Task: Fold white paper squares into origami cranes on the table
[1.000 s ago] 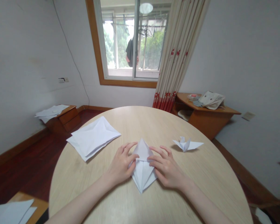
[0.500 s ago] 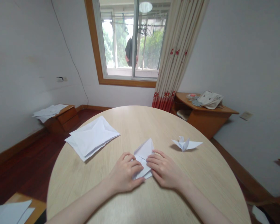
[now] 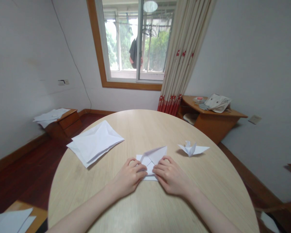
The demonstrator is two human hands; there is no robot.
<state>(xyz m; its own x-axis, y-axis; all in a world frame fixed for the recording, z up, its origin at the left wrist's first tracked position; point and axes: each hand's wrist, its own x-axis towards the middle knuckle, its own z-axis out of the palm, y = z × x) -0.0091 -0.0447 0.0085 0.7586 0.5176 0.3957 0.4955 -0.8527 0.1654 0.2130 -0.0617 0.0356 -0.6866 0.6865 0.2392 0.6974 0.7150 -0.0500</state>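
Both hands are working at the middle of the round counter (image 3: pixel 147 129), slightly toward its near edge. The left hand (image 3: pixel 129 177) is lying knuckles-up, and its fingers (image 3: pixel 140 168) are curling in and clenching on the left part of a folded paper (image 3: pixel 154 154). The right hand (image 3: pixel 171 176) is facing it from the other side, its fingers (image 3: pixel 160 168) bending down and gripping the right part of the same sheet, so that the two sets of fingertips are almost meeting over the paper. The folded paper is lying flat on the counter under the fingertips, while one pointed flap is standing up behind them and slanting toward the far right edge. Whether the thumbs are sitting under the sheet cannot be told.

A stack of loose white sheets (image 3: pixel 95 142) is lying near the left edge of the counter, well apart from the hands. A finished paper crane (image 3: pixel 192 149) is sitting near the right edge, wings spread, just beyond the right hand.

Off the counter, a low wooden cabinet (image 3: pixel 68 121) by the left wall is carrying more white papers (image 3: pixel 52 115), and a wooden corner shelf (image 3: pixel 208 124) on the right is bearing a pale cloth bag (image 3: pixel 217 103). A striped curtain (image 3: pixel 181 58) is hanging beside the window (image 3: pixel 133 42).
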